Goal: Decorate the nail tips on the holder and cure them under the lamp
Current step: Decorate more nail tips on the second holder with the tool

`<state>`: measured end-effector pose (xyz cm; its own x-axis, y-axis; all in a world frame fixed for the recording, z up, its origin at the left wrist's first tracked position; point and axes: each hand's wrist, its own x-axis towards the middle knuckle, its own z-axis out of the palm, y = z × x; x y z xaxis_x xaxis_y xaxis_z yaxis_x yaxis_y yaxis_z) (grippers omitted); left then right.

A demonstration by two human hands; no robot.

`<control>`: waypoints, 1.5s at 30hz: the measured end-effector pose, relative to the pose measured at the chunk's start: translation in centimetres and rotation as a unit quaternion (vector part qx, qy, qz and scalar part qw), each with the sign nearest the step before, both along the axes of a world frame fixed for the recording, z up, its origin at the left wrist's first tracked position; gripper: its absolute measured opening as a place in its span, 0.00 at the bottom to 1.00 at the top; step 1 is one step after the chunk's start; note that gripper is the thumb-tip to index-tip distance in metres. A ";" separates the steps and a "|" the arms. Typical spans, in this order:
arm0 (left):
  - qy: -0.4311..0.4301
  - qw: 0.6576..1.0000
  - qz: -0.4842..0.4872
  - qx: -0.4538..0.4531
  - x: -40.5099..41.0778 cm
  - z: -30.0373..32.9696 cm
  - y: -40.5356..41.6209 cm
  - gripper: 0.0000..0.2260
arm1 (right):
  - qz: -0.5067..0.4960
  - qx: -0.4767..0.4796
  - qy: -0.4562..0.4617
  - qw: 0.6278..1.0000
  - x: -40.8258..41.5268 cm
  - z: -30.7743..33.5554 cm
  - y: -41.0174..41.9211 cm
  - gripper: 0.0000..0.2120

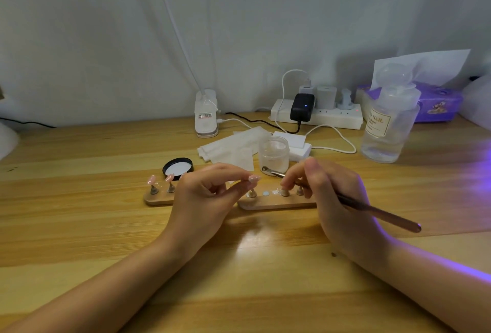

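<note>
The left hand pinches a pink nail tip on its stand, lifted just above the wooden holder, likely to bring it closer for detailing. At three o'clock from it, the right hand grips a metal tool like a pen, its spoon end by the open jar at twelve o'clock. Two more tips stand at nine o'clock.

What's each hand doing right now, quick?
Left hand: closed, pinching a pink nail tip on its stand.
Right hand: closed, holding a metal tool like a pen.
</note>
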<state>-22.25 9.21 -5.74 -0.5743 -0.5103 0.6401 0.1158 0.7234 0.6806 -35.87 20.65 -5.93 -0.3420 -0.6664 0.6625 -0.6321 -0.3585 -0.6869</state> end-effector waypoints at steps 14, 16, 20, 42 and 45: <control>0.004 1.000 0.009 0.011 0.0 0.0 -0.1 0.09 | 0.024 -0.018 0.009 1.000 0.3 0.1 -0.2 0.15; 0.005 1.000 0.010 0.008 -0.1 0.1 0.0 0.09 | 0.032 -0.017 0.052 0.998 0.5 0.1 -0.3 0.15; 0.005 1.000 0.008 0.013 -0.1 0.2 0.1 0.08 | 0.029 -0.033 -0.002 0.999 0.3 0.0 0.1 0.17; 0.000 1.000 -0.012 0.029 0.0 0.2 0.3 0.08 | 0.041 -0.036 0.012 0.998 0.6 0.1 -0.1 0.17; 0.004 1.000 -0.013 0.023 0.0 0.2 0.3 0.07 | 0.040 -0.057 -0.038 0.997 0.5 0.0 0.2 0.18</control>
<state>-22.20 9.50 -5.57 -0.5834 -0.5243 0.6203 0.1393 0.6879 0.7123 -35.41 20.83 -5.89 -0.3426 -0.6148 0.7104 -0.5462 -0.4849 -0.6831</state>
